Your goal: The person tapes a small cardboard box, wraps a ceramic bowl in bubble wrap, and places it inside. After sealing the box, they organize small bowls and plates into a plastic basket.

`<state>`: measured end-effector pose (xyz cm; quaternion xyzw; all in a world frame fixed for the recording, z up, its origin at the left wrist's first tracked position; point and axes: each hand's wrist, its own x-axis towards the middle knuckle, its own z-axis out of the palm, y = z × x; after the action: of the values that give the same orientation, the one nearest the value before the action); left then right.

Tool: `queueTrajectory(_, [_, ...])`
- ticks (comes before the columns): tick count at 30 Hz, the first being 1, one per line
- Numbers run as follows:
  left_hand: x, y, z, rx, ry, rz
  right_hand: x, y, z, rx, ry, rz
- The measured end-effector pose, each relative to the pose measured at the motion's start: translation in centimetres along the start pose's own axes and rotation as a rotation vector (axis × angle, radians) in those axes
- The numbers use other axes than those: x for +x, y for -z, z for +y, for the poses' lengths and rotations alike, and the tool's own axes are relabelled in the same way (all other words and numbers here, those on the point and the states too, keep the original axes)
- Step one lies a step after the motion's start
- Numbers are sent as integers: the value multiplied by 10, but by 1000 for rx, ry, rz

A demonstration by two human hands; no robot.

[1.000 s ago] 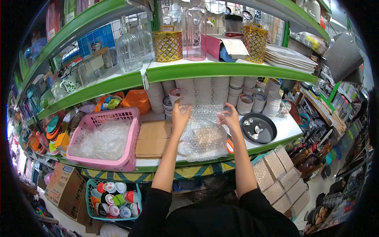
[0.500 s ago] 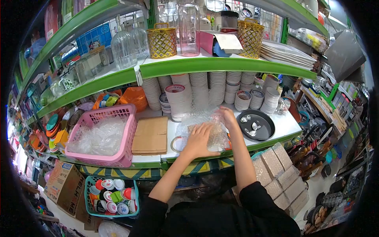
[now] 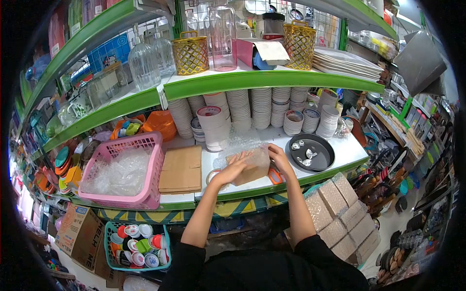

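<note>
White shelf [image 3: 347, 151]: right fingers [image 3: 276, 151], moved frontward, grasp bubble wrap [image 3: 250, 144]; left fingers [image 3: 239, 164] extended.

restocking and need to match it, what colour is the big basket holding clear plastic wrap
The basket is pink, showing best in the head view.

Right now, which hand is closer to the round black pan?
The right hand, just left of the black pan. The left hand is farther left, by the box.
</note>
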<state>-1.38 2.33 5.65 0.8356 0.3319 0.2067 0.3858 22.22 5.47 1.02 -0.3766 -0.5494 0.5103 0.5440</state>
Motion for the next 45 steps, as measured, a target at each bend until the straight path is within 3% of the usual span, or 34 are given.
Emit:
queueTrajectory(1, [2, 0, -13, -1, -2, -2, -1, 0, 2, -1, 0, 2])
queueTrajectory(3, [8, -2, -31, -601, 154, 32, -6, -5, 1, -123, 42, -81])
queueTrajectory(7, [2, 4, -9, -914, 319, 159, -24, -15, -25, -334, 13, -256])
queueTrajectory(8, [3, 4, -11, -915, 320, 160, -24, -15, -25, -334, 13, -257])
queueTrajectory(10, [4, 6, -12, -1147, 135, 132, -25, -15, -22, -387, 71, -266])
queueTrajectory(13, [-1, 9, 2, -1241, 171, 259, -25, -17, -18, -391, 151, -251])
queueTrajectory(16, [-1, 16, -9, -1410, 65, 249, -28, -24, -24, -478, 282, -233])
queueTrajectory(22, [-9, 26, -8, -1486, 98, 319, -41, -47, -27, -581, 341, -118])
queueTrajectory(29, [-11, 26, -12, -1455, 81, 276, -51, -55, -31, -585, 309, -147])
queueTrajectory(35, [2, 19, -22, -1312, 66, 499, -59, -62, -26, -629, 316, -53])
queueTrajectory(37, [6, 13, -13, -1276, 55, 701, -64, -65, -27, -672, 311, 21])
queueTrajectory(41, [7, 0, -16, -1177, 90, 777, -77, -59, -23, -618, 282, 115])
queueTrajectory(42, [14, -6, -48, -963, -17, 816, -82, -57, -24, -636, 282, 213])
queueTrajectory(44, [10, -15, -40, -484, -140, 852, -88, -53, -22, -653, 281, 312])
queueTrajectory(45, [5, -20, -27, -485, -140, 850, -89, -50, -18, -643, 283, 358])
